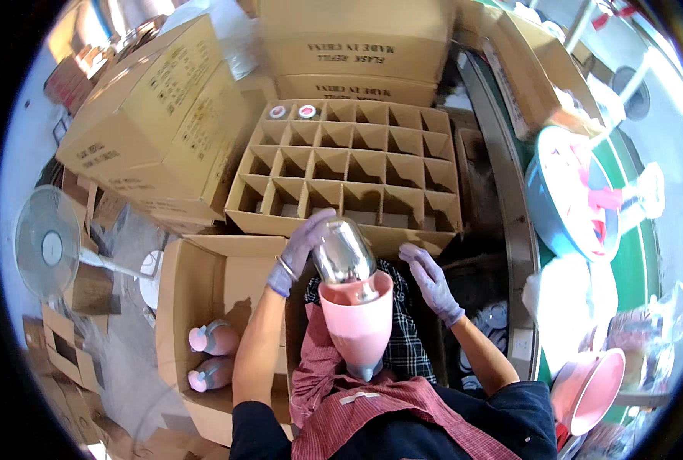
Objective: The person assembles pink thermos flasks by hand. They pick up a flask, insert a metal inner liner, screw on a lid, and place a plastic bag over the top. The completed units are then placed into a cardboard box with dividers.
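My left hand, in a pale purple glove, is wrapped round the side of a silvery glass flask refill. The refill is tilted, its narrow end at the wide mouth of a pink flask body. That body sits on my lap with its grey-blue tip pointing down toward me. My right hand, gloved too, is held off to the right of the flask body with its fingers stretched out and nothing in it. Beyond my hands stands a carton with cardboard dividers; two round-topped refills show in its far left cells.
Two pink flasks with grey tops lie in an open carton at my left. Stacked cartons rise behind it, beside a standing fan. On the right, a green bench carries a blue basin and a pink flask body.
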Demonstrator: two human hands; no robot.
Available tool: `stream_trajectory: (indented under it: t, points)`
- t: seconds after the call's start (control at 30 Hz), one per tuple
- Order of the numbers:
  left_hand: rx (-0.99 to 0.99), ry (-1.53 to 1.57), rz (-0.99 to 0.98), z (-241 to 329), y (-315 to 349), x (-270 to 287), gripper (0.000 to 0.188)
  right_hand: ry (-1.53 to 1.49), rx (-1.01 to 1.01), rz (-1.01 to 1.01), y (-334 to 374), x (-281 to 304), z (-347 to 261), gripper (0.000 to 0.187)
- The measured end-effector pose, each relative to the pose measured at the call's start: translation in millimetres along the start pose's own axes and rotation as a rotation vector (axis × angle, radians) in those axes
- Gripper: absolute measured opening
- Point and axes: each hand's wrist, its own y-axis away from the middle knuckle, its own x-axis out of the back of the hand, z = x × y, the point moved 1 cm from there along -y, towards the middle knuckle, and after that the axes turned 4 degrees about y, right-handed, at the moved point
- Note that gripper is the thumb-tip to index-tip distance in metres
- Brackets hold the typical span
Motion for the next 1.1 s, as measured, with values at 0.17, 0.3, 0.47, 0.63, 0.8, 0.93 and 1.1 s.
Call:
stream_trajectory:
  t: [0.17, 0.3, 0.47, 0.63, 0.8, 0.93, 1.1]
  points:
    - [0.031, -0.369, -0.384, -3, 30, -43, 0.058, 0.036, -0.341, 0.275, 99, 33, 84, 0.035]
    - [-0.037, -0.574, -0.722, -10, 29, -58, 0.05, 0.272, -0.559, 0.411, 193, 63, 143, 0.039]
    - [0.385, -1.302, -0.895, 12, 21, -92, 0.038, 0.48, -0.699, 0.569, 285, 80, 164, 0.04]
    - [-0.007, -1.03, -0.952, -30, 22, -67, 0.049, 0.124, -1.037, 0.639, 386, 118, 284, 0.03]
    - [0.215, -1.126, -0.809, -26, 29, -80, 0.036, 0.926, -0.934, 0.39, 384, 136, 327, 0.027]
    - [0.391, -1.07, -0.587, -10, 32, -87, 0.03, 1.108, -0.91, 0.442, 342, 161, 333, 0.034]
    - [0.402, -0.757, 0.017, -8, 45, -91, 0.028, 1.098, -0.945, 0.371, 323, 186, 346, 0.046]
